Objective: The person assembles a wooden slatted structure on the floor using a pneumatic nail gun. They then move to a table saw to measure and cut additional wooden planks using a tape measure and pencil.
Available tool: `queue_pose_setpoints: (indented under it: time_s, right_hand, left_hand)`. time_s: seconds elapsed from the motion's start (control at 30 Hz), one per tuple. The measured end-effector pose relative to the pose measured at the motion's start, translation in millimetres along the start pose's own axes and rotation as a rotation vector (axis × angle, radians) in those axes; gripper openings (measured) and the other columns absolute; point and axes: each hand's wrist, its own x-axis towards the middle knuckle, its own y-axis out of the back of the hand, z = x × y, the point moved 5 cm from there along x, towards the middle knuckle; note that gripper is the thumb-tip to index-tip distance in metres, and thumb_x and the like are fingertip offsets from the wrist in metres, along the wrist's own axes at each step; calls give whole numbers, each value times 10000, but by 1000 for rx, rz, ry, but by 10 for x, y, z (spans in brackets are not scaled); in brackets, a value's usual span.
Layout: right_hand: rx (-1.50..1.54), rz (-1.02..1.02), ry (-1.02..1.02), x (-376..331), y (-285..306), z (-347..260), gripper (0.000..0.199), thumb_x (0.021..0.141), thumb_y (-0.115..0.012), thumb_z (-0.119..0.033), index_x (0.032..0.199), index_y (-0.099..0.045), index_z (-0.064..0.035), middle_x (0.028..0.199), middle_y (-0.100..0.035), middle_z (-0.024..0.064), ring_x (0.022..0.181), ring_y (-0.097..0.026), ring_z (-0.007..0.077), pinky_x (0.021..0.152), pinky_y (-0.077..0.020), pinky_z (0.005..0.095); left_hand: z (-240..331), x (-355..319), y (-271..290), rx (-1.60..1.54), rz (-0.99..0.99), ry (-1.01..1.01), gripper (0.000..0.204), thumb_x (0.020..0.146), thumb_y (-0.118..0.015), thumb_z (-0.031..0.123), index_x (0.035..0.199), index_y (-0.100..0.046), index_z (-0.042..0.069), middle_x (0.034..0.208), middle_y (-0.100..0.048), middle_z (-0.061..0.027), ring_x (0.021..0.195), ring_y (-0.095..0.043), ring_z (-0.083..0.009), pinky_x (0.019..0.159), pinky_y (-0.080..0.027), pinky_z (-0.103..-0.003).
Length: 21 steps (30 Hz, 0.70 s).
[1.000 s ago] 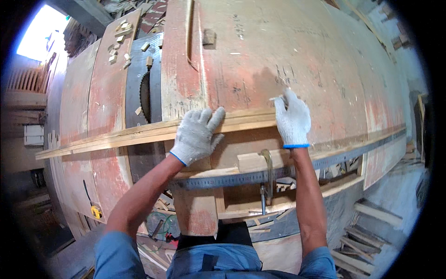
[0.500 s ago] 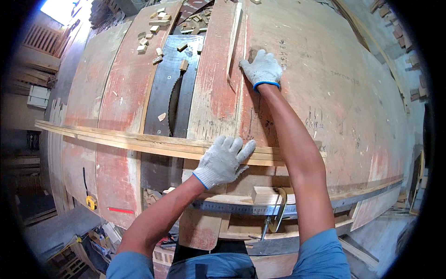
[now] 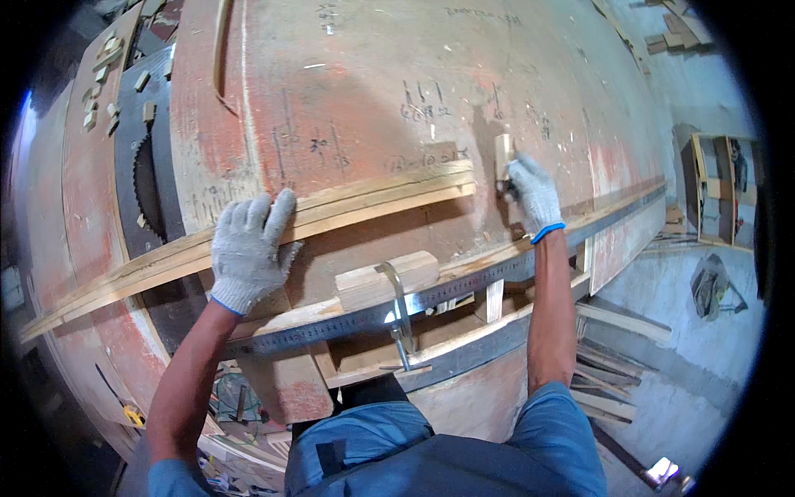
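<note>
Left hand: our left hand (image 3: 246, 251) lies flat and open on the long wood strip (image 3: 331, 217), pressing it down so it stays put.
Right hand: our right hand (image 3: 530, 192) is closed around one small wood block (image 3: 503, 157), just past the strip's right end.
Strip: we see one, lying across the red counter (image 3: 373, 91), over the saw blade (image 3: 142, 186).
Clamp: one metal clamp (image 3: 399, 311) holds a wood block (image 3: 385, 278) by the steel ruler (image 3: 464, 286).
Gloves: two, both white.

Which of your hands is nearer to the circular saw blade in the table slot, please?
The left hand is nearer: it rests on the long wooden strips just right of the saw blade. The right hand grips a small wooden block much farther right.
</note>
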Motion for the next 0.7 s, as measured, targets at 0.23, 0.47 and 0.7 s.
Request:
queue_pose_setpoints:
  time_s: [0.23, 0.47, 0.7]
  right_hand:
    - [-33, -69, 8, -335, -444, 82, 325, 968, -676, -221, 1168, -683, 35, 847, -648, 9, 663, -539, 73, 572, -436, 245]
    - [-110, -98, 1, -316, -466, 119, 321, 971, -675, -293, 1146, -711, -26, 828, -640, 6, 659, -526, 72, 568, -435, 252]
    - [-545, -29, 522, -183, -367, 137, 343, 1018, -552, -270, 1154, -685, 16, 1072, -737, 173, 1015, -699, 293, 902, -530, 373]
  left_hand:
    - [24, -31, -23, 53, 1, 19, 894, 757, -823, 248, 1548, -429, 110, 1340, -543, -158, 1224, -525, -390, 1078, -415, -512]
    - [18, -42, -28, 53, 9, 1, 897, 775, -835, 215, 1560, -412, 119, 1377, -550, -161, 1234, -536, -389, 1066, -423, -501]
    - [22, -8, -48, 72, -84, 37, 881, 810, -809, 263, 1571, -391, 112, 1315, -550, -154, 1167, -540, -380, 1025, -427, -495]
